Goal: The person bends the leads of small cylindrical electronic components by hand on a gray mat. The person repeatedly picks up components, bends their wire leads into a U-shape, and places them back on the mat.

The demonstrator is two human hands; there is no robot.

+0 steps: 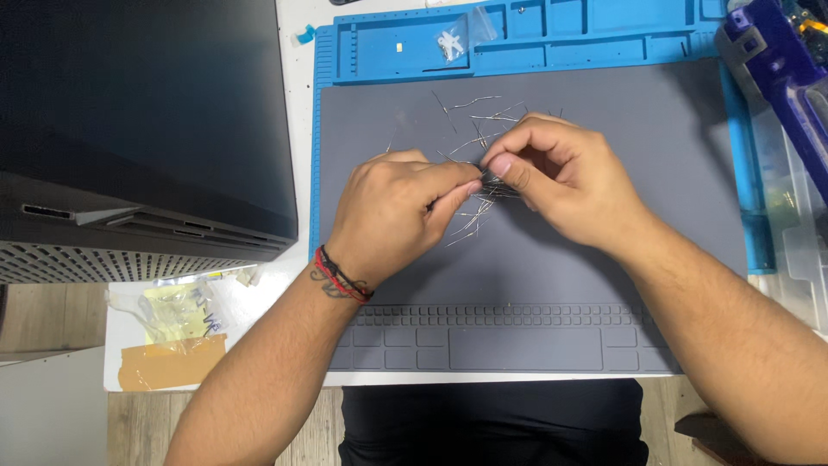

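Note:
Both hands meet over a grey work mat (655,155). My left hand (392,211), with a red and black band at the wrist, pinches thin metal wires between thumb and forefinger. Facing it, my right hand (556,173) pinches the same bunch of wires (476,216) from the other side. More loose thin wires (483,108) lie scattered on the mat just beyond my fingers. What exactly sits between the fingertips is hidden.
A blue tray mat (552,43) with compartments lies behind the grey mat, with a small clear bag (457,39) of parts on it. A large dark machine (138,129) stands at the left. A blue-purple tool (776,69) and clear plastic boxes (798,216) sit at the right. Clear bags and tape (177,332) lie at the lower left.

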